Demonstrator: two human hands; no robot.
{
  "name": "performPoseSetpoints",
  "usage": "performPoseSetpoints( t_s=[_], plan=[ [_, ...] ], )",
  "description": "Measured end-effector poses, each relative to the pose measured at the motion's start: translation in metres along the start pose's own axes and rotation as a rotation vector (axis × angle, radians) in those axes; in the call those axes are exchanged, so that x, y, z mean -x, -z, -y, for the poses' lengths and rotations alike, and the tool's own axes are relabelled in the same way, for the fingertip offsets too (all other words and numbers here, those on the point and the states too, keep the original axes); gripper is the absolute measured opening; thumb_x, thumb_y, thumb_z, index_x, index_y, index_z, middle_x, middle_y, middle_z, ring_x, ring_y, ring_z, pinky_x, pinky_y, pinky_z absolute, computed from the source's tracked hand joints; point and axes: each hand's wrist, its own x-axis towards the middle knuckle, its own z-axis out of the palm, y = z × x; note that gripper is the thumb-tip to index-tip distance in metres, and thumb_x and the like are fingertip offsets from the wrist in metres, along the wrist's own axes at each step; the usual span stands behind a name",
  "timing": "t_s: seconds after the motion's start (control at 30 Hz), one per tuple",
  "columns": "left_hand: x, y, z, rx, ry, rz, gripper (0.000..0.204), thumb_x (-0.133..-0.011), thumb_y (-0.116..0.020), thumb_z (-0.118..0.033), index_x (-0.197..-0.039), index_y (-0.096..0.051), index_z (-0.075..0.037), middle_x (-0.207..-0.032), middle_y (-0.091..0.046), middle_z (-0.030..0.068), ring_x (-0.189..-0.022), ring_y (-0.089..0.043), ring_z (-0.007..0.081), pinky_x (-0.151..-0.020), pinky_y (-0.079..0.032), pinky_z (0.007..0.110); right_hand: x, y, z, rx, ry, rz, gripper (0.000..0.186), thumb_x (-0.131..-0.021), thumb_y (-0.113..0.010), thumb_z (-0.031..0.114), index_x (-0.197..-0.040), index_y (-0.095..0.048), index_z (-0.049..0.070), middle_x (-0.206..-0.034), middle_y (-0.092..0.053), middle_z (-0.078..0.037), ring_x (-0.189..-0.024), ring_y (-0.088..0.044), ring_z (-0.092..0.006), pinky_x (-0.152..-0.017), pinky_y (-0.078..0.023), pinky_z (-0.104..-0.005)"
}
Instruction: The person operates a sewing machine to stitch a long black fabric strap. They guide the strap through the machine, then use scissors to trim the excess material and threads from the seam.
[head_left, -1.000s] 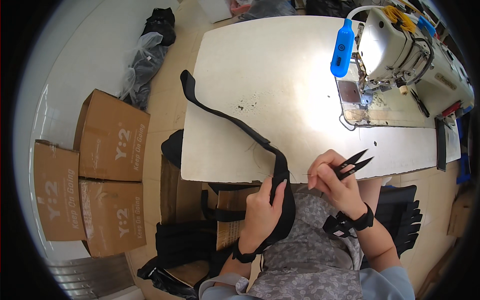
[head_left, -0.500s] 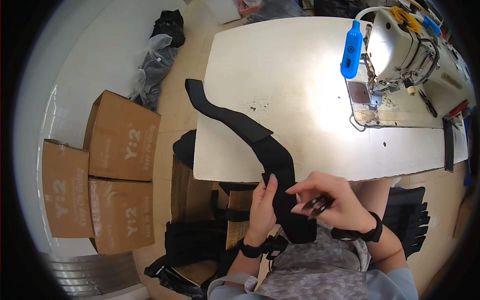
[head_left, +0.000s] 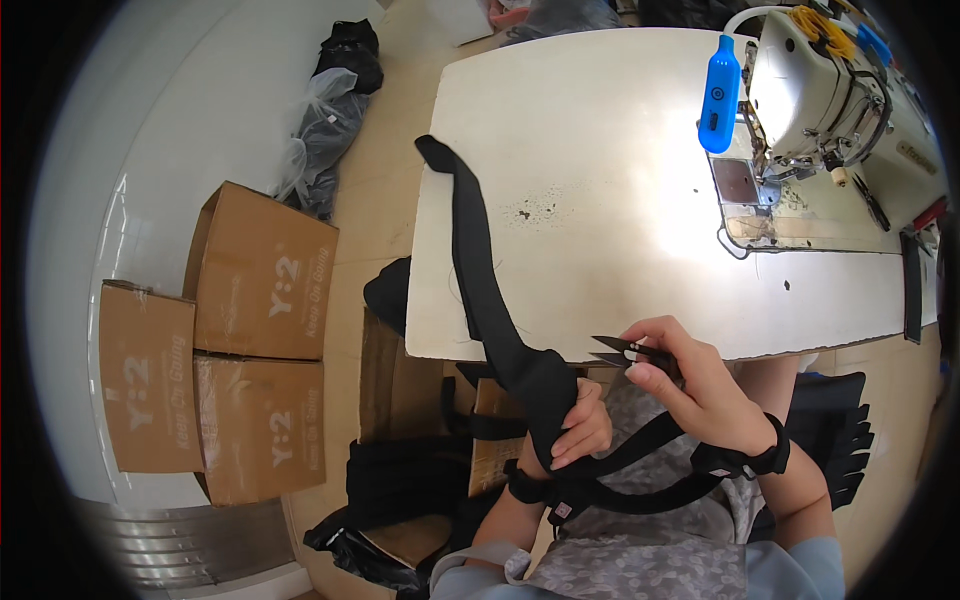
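A long black fabric strap (head_left: 488, 295) runs from my lap up over the near left edge of the white table, its far end curled on the tabletop. My left hand (head_left: 584, 428) is closed around the strap just off the table edge, fingers wrapped over the cloth. Part of it loops down across my lap toward my right wrist. In my right hand (head_left: 695, 385) sits a pair of dark thread snips (head_left: 640, 354), blades parted and pointing left. The blade tips are apart from the strap, a short way to its right.
A sewing machine (head_left: 815, 100) with a blue lamp (head_left: 719, 95) stands at the table's (head_left: 600, 230) far right. Cardboard boxes (head_left: 265, 270) are stacked on the left. Below the table edge lies a pile of black cloth (head_left: 405, 485); more black pieces (head_left: 825, 430) hang at right.
My left hand has turned over and shifted right along the strap. The strap's far part has swung straighter. My right hand has brought the snips' blades forward, pointing left.
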Motion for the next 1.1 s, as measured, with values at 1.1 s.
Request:
performPoseSetpoints(
  t_s=[1.1],
  plan=[
    [-0.006,0.003,0.008,-0.014,0.182,-0.052,0.051,-0.093,-0.043,-0.033,-0.048,-0.029,-0.015,-0.037,-0.036,-0.0018,-0.026,-0.035,0.0106,-0.03,-0.024,0.023,0.008,0.022,-0.029,0.095,0.287,-0.013,0.035,-0.083,-0.069,0.018,-0.112,-0.055,0.004,-0.083,-0.055,-0.008,-0.072,-0.055,-0.0203,-0.063,-0.046,-0.0292]
  ],
)
